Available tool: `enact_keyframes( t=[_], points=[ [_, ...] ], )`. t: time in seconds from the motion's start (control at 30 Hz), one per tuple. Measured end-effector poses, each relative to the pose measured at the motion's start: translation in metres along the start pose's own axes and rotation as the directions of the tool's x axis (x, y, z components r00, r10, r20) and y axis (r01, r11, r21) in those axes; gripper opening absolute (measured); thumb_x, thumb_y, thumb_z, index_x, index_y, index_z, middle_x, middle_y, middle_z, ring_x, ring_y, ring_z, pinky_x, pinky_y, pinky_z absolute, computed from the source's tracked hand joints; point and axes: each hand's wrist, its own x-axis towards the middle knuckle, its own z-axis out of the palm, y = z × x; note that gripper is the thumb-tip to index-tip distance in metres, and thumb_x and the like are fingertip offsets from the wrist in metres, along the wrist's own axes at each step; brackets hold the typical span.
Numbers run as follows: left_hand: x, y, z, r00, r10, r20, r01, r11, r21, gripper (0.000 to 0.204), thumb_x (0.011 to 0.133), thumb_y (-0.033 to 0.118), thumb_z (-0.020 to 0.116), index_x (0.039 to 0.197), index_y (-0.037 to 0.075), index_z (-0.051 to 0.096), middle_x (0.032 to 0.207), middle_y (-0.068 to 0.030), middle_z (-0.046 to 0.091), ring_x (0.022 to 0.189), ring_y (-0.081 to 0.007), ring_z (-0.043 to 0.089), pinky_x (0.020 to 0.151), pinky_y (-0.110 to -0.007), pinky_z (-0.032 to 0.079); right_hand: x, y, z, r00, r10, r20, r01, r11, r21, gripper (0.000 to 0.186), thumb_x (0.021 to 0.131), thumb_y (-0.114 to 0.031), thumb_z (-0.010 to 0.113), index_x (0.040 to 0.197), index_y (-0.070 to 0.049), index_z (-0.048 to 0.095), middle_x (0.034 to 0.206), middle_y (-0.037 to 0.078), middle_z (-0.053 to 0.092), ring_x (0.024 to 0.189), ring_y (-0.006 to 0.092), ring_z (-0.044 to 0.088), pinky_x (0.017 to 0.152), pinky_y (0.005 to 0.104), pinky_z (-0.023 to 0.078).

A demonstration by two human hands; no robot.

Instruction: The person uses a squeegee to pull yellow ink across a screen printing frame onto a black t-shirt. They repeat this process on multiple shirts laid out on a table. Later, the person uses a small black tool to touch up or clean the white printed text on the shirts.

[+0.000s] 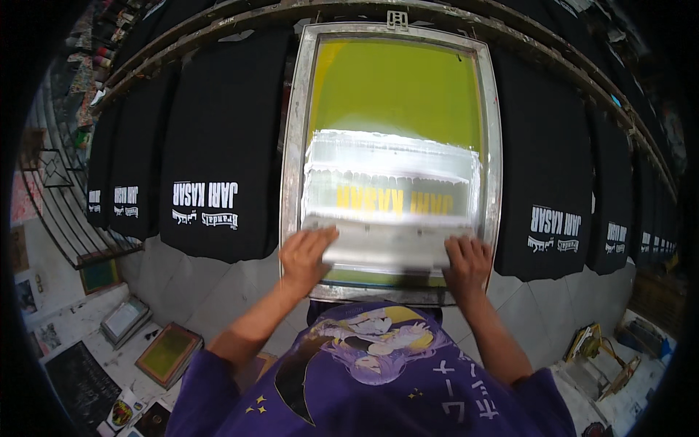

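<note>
A screen-printing frame (293, 146) with a pale metal border lies in front of me, its mesh green at the far part. White ink (393, 149) is spread in a band across the mesh, and yellowish stencil lettering shows through nearer to me. Across the near part lies a wide grey squeegee (386, 246). My left hand (309, 255) has its fingers curled over the squeegee's left end; my right hand (468, 264) is curled over its right end. Slight motion blur softens both hands. What lies under the frame is hidden.
Black shirts with white print (226, 131) hang over boards to the left, and more black shirts (546, 146) line the right. A rail (218, 14) runs behind them. A spare green screen (169, 355) lies at lower left. Pale tiles (182, 288) show below.
</note>
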Motion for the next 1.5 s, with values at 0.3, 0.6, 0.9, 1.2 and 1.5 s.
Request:
enact_keyframes(
  t=[0.3, 0.6, 0.9, 1.2, 1.5],
  points=[
    [0.193, -0.051, -0.027, 0.921, -0.146, 0.361, 0.107, 0.986, 0.127, 0.055, 0.066, 0.047, 0.092, 0.103, 0.008, 0.081, 0.087, -0.0181, 0.076, 0.084, -0.0372, 0.074, 0.079, -0.045, 0.058, 0.164, 0.060, -0.021, 0.972, -0.029, 0.233, 0.028, 1.000, 0.005, 0.037, 0.070, -0.021, 0.086, 0.103, -0.005, 0.077, 0.100, 0.020, 0.075, 0.097, 0.0371, 0.070, 0.094, 0.0435, 0.050],
    [0.018, -0.001, -0.054, 0.999, 0.049, 0.000, -0.049, 0.999, 0.023, 0.043, 0.057, 0.012, 0.087, 0.098, 0.015, 0.076, 0.102, -0.0076, 0.073, 0.097, -0.0321, 0.067, 0.086, -0.046, 0.052, 0.012, 0.001, -0.053, 0.986, -0.167, -0.007, 0.167, 0.986, 0.010, 0.027, 0.079, -0.008, 0.064, 0.104, -0.013, 0.074, 0.097, 0.008, 0.068, 0.096, 0.0262, 0.063, 0.093, 0.0468, 0.043],
    [-0.073, 0.023, -0.026, 0.989, 0.131, 0.062, -0.124, 0.988, -0.096, 0.052, 0.071, 0.023, 0.084, 0.120, 0.012, 0.069, 0.116, -0.0031, 0.068, 0.105, -0.0250, 0.061, 0.090, -0.040, 0.046, -0.084, -0.039, -0.020, 0.995, -0.097, 0.023, 0.095, 0.991, 0.099, 0.062, 0.068, -0.002, 0.066, 0.129, -0.012, 0.067, 0.117, 0.010, 0.063, 0.109, 0.0313, 0.059, 0.097, 0.0492, 0.044],
    [-0.099, -0.013, -0.014, 0.611, -0.792, -0.020, 0.736, 0.577, -0.355, 0.058, 0.096, 0.051, 0.068, 0.121, -0.002, 0.068, 0.106, -0.0161, 0.070, 0.097, -0.0248, 0.063, 0.087, -0.038, 0.049, -0.093, 0.008, -0.025, 0.676, 0.728, 0.112, -0.729, 0.640, 0.241, 0.059, 0.096, -0.039, 0.063, 0.137, 0.003, 0.056, 0.127, 0.029, 0.061, 0.119, 0.0407, 0.058, 0.104, 0.0476, 0.044],
    [-0.046, -0.019, -0.052, 0.525, -0.806, 0.275, 0.809, 0.372, -0.454, 0.075, 0.097, 0.063, 0.062, 0.100, -0.010, 0.073, 0.085, -0.0133, 0.070, 0.079, -0.0175, 0.063, 0.074, -0.034, 0.051, -0.048, 0.035, -0.035, 0.539, 0.795, 0.280, -0.817, 0.413, 0.401, 0.060, 0.105, -0.049, 0.053, 0.125, 0.006, 0.064, 0.115, 0.027, 0.070, 0.110, 0.0344, 0.067, 0.097, 0.0404, 0.049]
  ],
)
